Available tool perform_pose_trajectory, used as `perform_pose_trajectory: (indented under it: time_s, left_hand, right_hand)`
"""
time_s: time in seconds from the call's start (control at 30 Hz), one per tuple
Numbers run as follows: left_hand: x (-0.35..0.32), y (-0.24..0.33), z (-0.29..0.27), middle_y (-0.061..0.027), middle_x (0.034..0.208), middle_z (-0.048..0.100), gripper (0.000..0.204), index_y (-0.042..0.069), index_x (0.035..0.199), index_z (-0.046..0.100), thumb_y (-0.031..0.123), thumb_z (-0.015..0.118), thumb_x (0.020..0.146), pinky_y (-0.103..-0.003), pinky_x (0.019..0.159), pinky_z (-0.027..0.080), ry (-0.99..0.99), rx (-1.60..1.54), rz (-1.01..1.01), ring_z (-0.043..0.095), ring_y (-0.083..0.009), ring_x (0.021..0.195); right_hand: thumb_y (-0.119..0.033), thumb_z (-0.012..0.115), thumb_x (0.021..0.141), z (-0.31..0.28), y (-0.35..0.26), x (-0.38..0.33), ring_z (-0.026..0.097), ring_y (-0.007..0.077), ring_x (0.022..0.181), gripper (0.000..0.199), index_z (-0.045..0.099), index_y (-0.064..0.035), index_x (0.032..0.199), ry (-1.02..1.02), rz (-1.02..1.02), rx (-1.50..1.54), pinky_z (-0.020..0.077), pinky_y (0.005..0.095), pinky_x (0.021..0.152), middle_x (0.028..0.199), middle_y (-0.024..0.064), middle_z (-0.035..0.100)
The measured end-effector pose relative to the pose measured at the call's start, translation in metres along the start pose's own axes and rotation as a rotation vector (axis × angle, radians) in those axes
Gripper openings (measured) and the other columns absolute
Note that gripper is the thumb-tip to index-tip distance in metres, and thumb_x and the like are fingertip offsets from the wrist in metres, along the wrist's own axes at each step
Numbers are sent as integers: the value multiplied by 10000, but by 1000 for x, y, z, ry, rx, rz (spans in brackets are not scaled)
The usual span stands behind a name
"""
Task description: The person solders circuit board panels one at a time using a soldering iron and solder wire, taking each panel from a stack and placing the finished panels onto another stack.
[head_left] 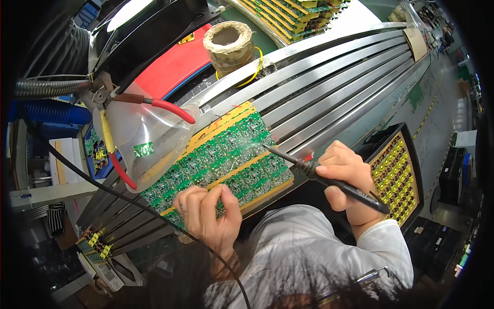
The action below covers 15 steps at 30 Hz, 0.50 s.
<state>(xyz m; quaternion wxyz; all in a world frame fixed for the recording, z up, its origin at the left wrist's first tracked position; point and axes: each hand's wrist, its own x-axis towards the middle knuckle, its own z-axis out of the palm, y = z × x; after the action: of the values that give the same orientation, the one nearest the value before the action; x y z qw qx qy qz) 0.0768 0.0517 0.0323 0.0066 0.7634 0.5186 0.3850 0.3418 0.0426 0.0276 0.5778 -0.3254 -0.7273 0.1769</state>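
Several long steel conveyor rails run diagonally from lower left to upper right, carrying a green, yellow-edged panel of small circuit boards whose long axis follows them. Open rail lies beyond the panel's far end; its near edge overhangs toward the person. Left hand presses fingertips on the panel's near left corner, gripping nothing. Right hand, clenched around a black soldering iron, sits right of the panel, the iron's tip pointing left and touching the panel's right portion.
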Motion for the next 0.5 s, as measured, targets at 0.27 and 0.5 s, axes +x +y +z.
perform_pose_trajectory:
  time_s: [0.27,0.5]
  left_hand:
    - [-5,-12,-5,-31,831,554,203,73,894,679,-42,738,738,-438,847,475,-13,-67,63,562,-234,801]
    - [4,-9,7,-12,753,515,147,62,901,712,-34,754,798,-350,785,436,74,-56,74,521,-215,771]
  right_hand:
    - [-97,644,825,23,2,-5,585,222,637,278,706,24,1068,-81,29,43,463,339,669,793,99,682]
    - [-100,638,862,20,7,0,609,217,635,238,706,38,1044,4,18,51,462,324,657,787,101,695]
